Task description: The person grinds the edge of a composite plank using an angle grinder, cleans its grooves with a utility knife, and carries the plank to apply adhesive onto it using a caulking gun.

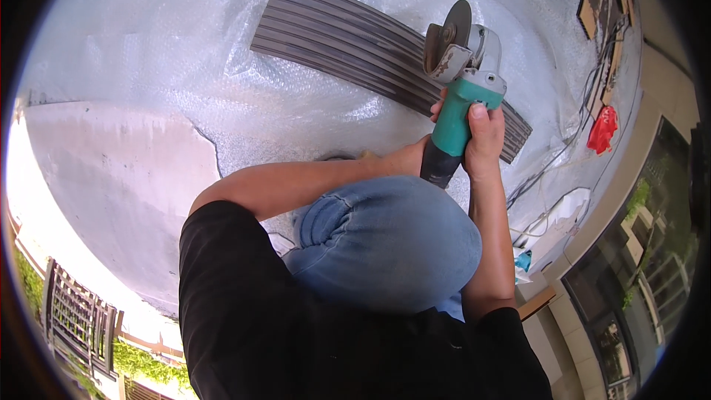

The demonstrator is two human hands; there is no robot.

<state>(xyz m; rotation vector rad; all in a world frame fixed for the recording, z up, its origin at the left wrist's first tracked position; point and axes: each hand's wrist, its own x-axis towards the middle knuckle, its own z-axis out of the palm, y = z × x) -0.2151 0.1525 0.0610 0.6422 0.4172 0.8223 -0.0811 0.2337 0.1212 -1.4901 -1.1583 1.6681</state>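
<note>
Right fingers (pixel 481 115) wrap green grinder (pixel 456 120); left forearm (pixel 300 181) angled inward.

A black short-sleeved top (pixel 296 333) is worn with blue jeans (pixel 392 241).

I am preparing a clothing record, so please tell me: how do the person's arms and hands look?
Short black fabric sleeves end near the elbows; both forearms are bare. The left hand and right hand wear no gloves; no watch or bracelet shows.
</note>
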